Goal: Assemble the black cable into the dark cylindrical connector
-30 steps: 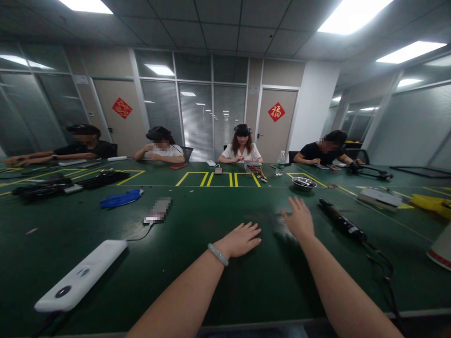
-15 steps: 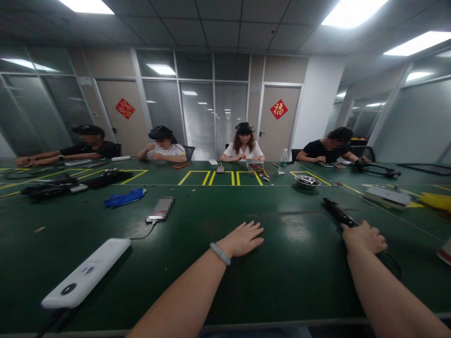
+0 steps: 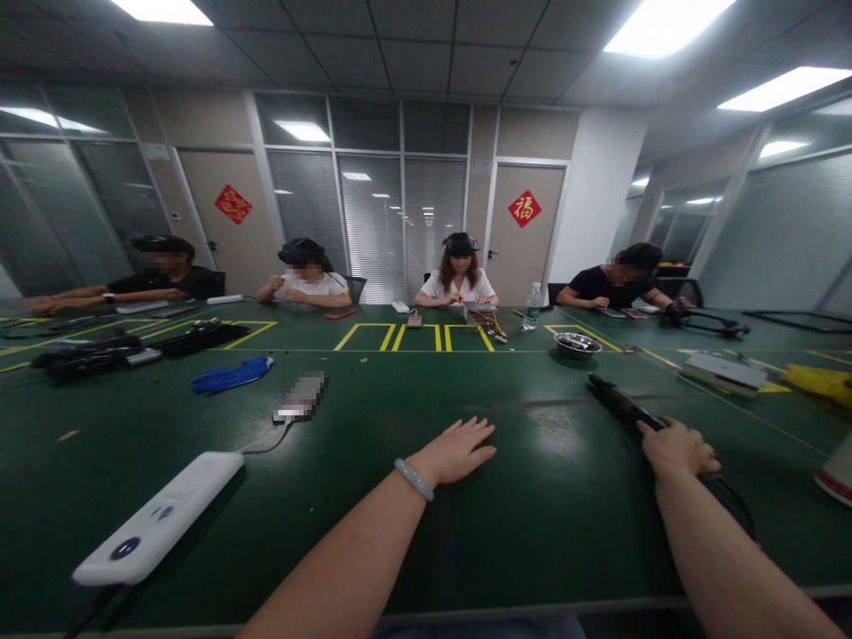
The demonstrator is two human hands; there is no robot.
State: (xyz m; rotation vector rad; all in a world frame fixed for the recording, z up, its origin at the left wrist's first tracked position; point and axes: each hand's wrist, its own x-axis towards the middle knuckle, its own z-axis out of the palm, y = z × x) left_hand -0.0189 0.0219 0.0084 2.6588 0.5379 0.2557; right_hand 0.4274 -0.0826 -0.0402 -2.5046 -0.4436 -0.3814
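Observation:
My left hand (image 3: 456, 453) lies palm down on the green table (image 3: 333, 515), its fingers stretched out and holding nothing. A pale bangle (image 3: 414, 479) circles that wrist. On the right, my right hand (image 3: 679, 448) is wrapped round the rear part of a long black wand-shaped appliance (image 3: 622, 401). Its far end points forward and to the left, low over the table; whether it touches the surface I cannot tell. A dark cord (image 3: 736, 501) trails behind the hand. My palm hides the appliance's rear part.
To the left are a white power bank (image 3: 160, 515), a cabled phone (image 3: 301, 397), a blue glove (image 3: 232, 375) and black cables (image 3: 93, 355). Ahead stand a metal bowl (image 3: 577, 345) and water bottle (image 3: 532, 307). Several people sit opposite. A white box (image 3: 722, 373) lies right.
My right hand has shifted slightly left with the black appliance, whose far end has swung left. My left hand stays flat in the same place.

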